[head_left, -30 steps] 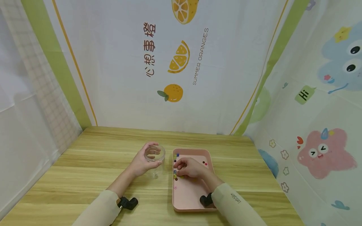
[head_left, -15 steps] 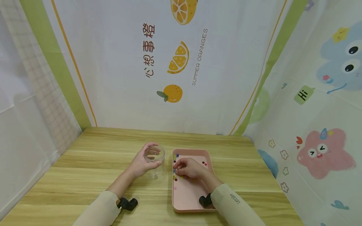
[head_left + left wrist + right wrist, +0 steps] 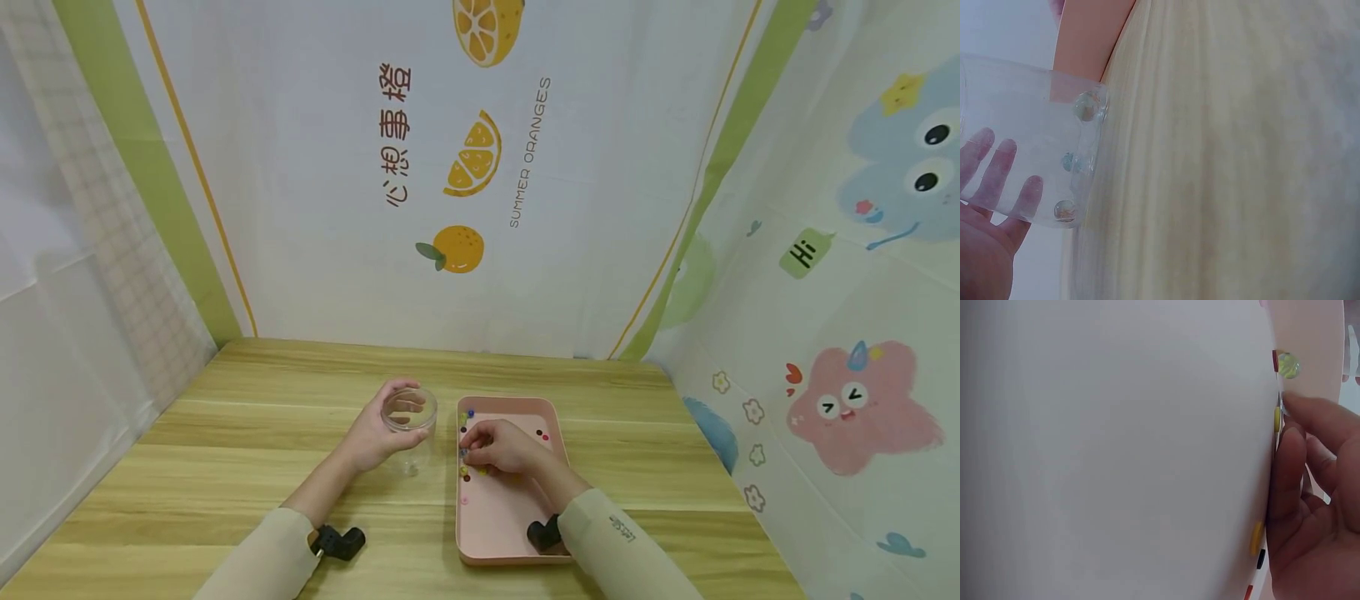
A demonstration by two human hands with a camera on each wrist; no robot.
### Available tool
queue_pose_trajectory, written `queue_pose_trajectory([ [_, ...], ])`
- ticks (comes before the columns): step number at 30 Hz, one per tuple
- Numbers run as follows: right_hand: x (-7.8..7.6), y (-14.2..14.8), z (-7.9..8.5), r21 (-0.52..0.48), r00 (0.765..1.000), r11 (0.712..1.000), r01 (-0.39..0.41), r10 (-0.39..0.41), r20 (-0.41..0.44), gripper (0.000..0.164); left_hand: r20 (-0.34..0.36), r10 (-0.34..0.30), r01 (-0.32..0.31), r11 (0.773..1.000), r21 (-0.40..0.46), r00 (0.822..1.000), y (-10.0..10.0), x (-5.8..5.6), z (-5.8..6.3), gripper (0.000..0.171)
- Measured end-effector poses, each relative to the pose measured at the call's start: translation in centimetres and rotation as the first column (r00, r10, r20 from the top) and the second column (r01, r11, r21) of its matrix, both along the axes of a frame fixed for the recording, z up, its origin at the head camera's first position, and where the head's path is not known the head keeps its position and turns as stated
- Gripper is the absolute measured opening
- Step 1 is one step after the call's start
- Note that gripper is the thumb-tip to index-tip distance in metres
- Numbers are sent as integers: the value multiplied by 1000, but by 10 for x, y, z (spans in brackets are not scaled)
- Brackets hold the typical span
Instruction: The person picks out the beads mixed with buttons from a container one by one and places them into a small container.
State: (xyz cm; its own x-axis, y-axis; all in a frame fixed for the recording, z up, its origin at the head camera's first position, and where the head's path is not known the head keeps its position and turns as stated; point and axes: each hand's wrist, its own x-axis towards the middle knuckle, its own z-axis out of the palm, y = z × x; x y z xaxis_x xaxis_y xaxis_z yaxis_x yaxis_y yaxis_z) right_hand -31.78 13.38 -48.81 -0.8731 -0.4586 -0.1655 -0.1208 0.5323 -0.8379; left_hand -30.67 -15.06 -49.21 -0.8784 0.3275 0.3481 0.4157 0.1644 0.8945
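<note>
My left hand [image 3: 375, 429] grips a clear plastic jar [image 3: 417, 442], its fingers and thumb curled round the upper wall. The jar's mouth faces up; in the left wrist view, glass marbles [image 3: 1087, 106] lie at its bottom. My right hand [image 3: 502, 446] reaches into the pink tray [image 3: 495, 533] beside the jar. Its thumb and forefinger pinch a bluish marble [image 3: 463, 453] by the tray's left wall, mostly hidden by the fingers. In the right wrist view, a yellow-green marble [image 3: 1289, 365] and a yellow button [image 3: 1277, 419] lie close to the fingertips.
Small buttons and marbles lie scattered along the tray's left wall, among them a blue marble [image 3: 471, 413] and a pink button [image 3: 464, 501]. A red button [image 3: 546, 437] is at the tray's far right. Printed cloth [image 3: 322, 250] hangs behind the wooden table [image 3: 225, 467].
The right thumb and forefinger have closed slightly further over the bluish marble. The left hand and jar have stayed nearly still.
</note>
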Motion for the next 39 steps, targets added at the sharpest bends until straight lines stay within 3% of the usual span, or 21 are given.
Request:
queue_pose_trajectory([
  [8, -1, 1, -2, -15, 1000, 1000, 15, -15, -9, 10, -4, -5, 5, 1000, 1, 1000, 0, -1, -1, 70],
  [16, 0, 0, 3, -91, 999, 995, 29, -31, -18, 10, -8, -9, 9, 1000, 7, 1000, 0, -1, -2, 70],
  [24, -4, 3, 3, -152, 996, 986, 61, -69, -47, 17, -8, -10, 10, 1000, 7, 1000, 0, -1, -1, 70],
  [32, -7, 11, 8, -217, 996, 974, 72, -80, -26, 23, -4, -4, 4, 1000, 11, 1000, 1, 0, -1, 71],
  [39, -9, 18, 13, -205, 989, 967, 150, -151, 10, 33, 3, -9, 9, 1000, 16, 1000, 1, 0, 0, 74],
])
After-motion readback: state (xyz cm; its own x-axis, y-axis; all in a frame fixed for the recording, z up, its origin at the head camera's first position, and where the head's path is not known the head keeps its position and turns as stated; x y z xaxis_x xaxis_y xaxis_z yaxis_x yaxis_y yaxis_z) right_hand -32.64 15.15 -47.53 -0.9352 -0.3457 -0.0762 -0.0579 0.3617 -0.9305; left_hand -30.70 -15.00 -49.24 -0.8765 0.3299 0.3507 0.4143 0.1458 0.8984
